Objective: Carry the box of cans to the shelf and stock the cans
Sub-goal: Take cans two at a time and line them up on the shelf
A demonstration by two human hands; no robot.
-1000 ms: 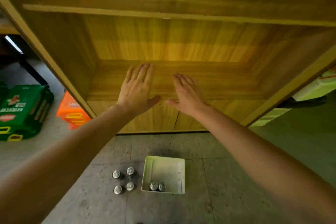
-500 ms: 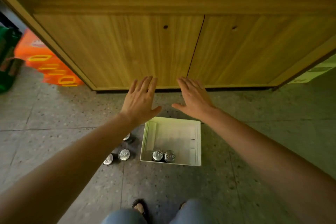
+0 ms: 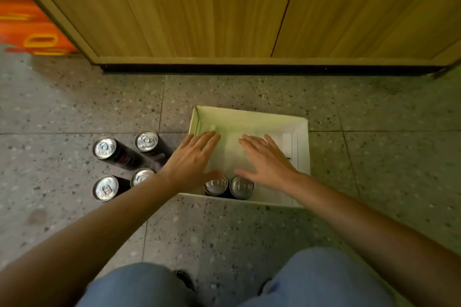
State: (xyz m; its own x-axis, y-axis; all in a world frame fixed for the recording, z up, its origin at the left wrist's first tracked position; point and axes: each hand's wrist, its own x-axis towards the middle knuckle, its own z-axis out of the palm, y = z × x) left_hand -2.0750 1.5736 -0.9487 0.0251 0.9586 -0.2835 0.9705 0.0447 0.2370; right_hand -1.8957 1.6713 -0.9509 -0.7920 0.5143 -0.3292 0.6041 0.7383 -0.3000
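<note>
Mid-stocking: left hand (image 3: 190,157) and right hand (image 3: 267,159), grip released, above box (image 3: 303,157); next, grasping two remaining cans (image 3: 229,185).

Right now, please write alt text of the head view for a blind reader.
Two open hands, left hand and right hand, reach down over a white box on the floor, holding two cans. Four more cans stand on the floor left of the box, before a wooden cabinet.
</note>
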